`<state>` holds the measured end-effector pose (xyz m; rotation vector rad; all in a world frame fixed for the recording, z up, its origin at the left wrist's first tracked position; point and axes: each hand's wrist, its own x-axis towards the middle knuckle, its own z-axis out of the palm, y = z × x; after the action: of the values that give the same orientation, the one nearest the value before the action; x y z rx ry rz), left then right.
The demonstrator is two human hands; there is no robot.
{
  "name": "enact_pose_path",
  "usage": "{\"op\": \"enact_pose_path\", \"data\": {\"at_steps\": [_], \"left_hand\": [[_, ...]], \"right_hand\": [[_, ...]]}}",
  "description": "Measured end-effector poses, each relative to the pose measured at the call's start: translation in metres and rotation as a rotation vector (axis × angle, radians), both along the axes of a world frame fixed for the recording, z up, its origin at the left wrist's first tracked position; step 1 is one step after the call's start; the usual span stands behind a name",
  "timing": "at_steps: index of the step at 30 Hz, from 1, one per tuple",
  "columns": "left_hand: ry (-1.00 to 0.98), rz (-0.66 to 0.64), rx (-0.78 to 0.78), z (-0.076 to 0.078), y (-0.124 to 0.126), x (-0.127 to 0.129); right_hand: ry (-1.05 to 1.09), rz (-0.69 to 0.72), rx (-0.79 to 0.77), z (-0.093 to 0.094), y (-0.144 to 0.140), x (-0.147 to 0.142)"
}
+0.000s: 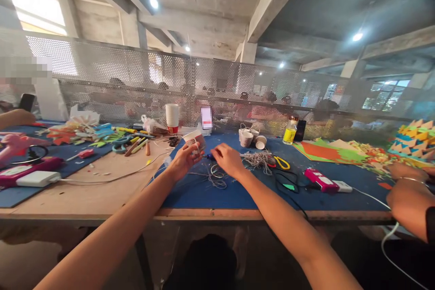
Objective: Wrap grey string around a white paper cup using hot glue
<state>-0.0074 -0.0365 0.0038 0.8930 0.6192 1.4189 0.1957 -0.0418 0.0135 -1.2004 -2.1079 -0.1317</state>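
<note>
My left hand [185, 159] is closed around a paper cup [193, 136], which it holds tilted above the blue mat [190, 197]. Just right of the cup is my right hand [228, 158], its fingers bent together. Whatever is between those fingertips is too small to make out; a small dark blue thing shows beside them. Loose grey cord [217, 182] trails over the mat below both hands, and a tangled bundle of cord [258, 159] lies to the right. Behind it stand several small cups [245, 137] wrapped in cord, one tipped on its side.
Yellow-handled scissors [282, 162] lie beside the cord. Further back are a stack of paper cups [172, 118], a phone [205, 118] and a yellow-labelled bottle [290, 132]. A pink power strip [321, 180] is at right, near another person's arms [409, 195]. Perforated metal panels close off the back.
</note>
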Motion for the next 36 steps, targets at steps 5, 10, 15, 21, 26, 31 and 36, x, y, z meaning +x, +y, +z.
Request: {"op": "enact_pose_path", "data": {"at_steps": [5,10,15,21,26,31,36], "left_hand": [[-0.012,0.004,-0.040,0.002,-0.001,-0.002],[-0.037,0.000,-0.048,0.003,-0.001,-0.002],[-0.032,-0.021,-0.056,0.006,-0.007,0.001],[-0.011,-0.047,-0.035,0.007,-0.007,0.002],[-0.009,-0.081,-0.013,0.004,-0.004,0.000],[0.024,-0.026,-0.033,0.003,-0.001,0.000],[0.049,-0.006,-0.040,0.000,0.001,-0.001]], "right_hand": [[-0.062,-0.354,-0.289,0.004,0.024,0.030],[-0.154,-0.333,-0.460,-0.008,0.035,0.030],[-0.129,-0.309,-0.507,-0.014,0.040,0.023],[0.044,-0.351,-0.441,-0.010,0.038,0.018],[0.295,-0.348,-0.289,-0.004,0.040,0.018],[0.764,-0.011,-0.211,-0.003,0.040,0.018],[0.976,0.237,-0.178,0.003,0.027,0.011]]}}
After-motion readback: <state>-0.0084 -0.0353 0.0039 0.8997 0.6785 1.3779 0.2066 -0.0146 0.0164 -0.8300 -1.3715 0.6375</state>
